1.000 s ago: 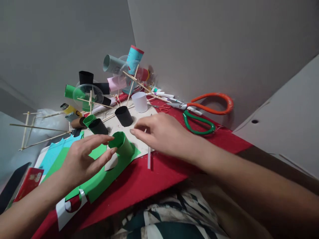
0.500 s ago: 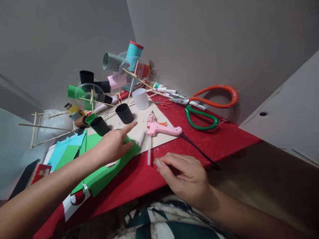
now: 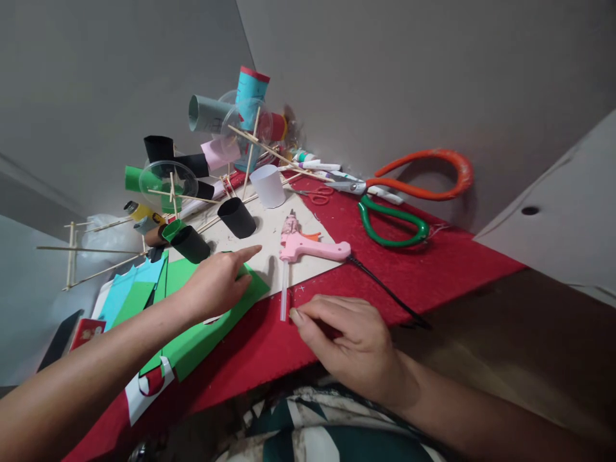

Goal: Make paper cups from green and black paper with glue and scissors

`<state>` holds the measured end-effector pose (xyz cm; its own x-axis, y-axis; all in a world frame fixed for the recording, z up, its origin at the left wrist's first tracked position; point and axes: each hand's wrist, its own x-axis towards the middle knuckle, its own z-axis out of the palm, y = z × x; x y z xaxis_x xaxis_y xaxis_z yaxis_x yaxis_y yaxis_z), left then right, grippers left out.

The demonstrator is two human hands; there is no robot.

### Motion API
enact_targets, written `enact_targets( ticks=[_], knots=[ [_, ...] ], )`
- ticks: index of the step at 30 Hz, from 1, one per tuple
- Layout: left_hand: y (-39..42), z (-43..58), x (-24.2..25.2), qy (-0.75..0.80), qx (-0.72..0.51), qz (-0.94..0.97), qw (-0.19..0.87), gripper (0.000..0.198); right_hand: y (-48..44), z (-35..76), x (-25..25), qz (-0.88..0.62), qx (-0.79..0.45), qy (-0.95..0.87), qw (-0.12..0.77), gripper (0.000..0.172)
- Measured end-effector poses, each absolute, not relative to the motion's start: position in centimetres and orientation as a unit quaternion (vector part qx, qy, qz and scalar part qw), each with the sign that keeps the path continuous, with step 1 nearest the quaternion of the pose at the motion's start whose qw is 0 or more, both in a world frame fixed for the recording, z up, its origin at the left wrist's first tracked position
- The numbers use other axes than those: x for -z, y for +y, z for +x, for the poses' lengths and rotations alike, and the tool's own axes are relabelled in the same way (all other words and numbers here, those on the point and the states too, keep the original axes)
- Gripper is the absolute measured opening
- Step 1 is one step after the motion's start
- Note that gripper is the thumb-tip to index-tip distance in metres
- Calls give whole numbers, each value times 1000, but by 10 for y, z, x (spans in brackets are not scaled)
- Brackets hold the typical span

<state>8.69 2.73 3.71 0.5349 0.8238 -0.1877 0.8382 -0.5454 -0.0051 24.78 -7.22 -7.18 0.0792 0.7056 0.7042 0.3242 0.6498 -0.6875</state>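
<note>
My left hand [image 3: 215, 283] lies over a green paper tube [image 3: 244, 274] on a green sheet [image 3: 202, 337]. Its index finger is stretched toward the beige board [image 3: 262, 247] while the other fingers curl round the tube. A pink glue gun [image 3: 308, 244] lies on the board with a clear glue stick [image 3: 283, 292] poking out of its back. My right hand [image 3: 349, 343] rests on the red cloth [image 3: 433, 269] near the front edge. Its fingers are pressed together, and their tips lie just beside the stick's lower end.
Two black paper tubes [image 3: 237, 217] [image 3: 191, 244] and a white cup [image 3: 268, 186] stand on the board. Behind them rises a model of sticks, clear lids and coloured tubes [image 3: 240, 128]. Orange scissors [image 3: 418, 173] and green scissors [image 3: 389, 224] lie by the wall. Coloured paper sheets [image 3: 129, 289] lie at the left.
My right hand has left the glue gun and drawn back to the front edge. My left hand has closed over the green tube. Between the last two frames little has moved.
</note>
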Motion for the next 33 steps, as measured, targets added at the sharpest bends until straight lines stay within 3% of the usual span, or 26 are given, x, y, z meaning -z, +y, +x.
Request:
enact_targets(
  ticks=[16, 19, 22, 27, 33],
  knots=[
    [18, 88, -37, 466, 125, 875, -43, 70, -73, 244, 78, -397, -154, -667, 611, 25],
    [6, 86, -47, 457, 88, 881, -79, 71, -74, 243, 78, -398, -156, -666, 611, 25],
    [-8, 75, -62, 442, -25, 891, -98, 55, -75, 244, 77, -400, -152, -665, 612, 23],
    [-5, 36, -71, 487, -218, 844, 46, 35, -79, 247, 72, -409, -156, -657, 614, 23],
    [41, -9, -21, 597, -153, 756, 219, 39, -89, 239, 67, -392, -198, -675, 593, 25]
  ],
)
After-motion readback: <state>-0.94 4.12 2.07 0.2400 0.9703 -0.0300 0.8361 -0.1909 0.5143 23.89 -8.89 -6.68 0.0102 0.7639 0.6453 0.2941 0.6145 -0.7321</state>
